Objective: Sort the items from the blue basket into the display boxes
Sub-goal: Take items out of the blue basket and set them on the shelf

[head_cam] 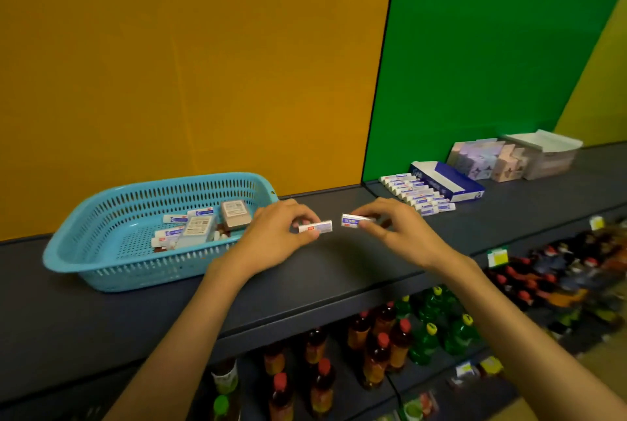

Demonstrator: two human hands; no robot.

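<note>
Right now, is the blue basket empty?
No, the blue basket still holds several small white boxes, while each hand holds another above the shelf.

An orange wall panel (176,64) meets a green panel (492,47) at a dark seam behind the grey shelf (305,285). A yellow panel (600,88) stands at the far right. Lower shelves hold bottles (380,349), dimly lit.
</note>
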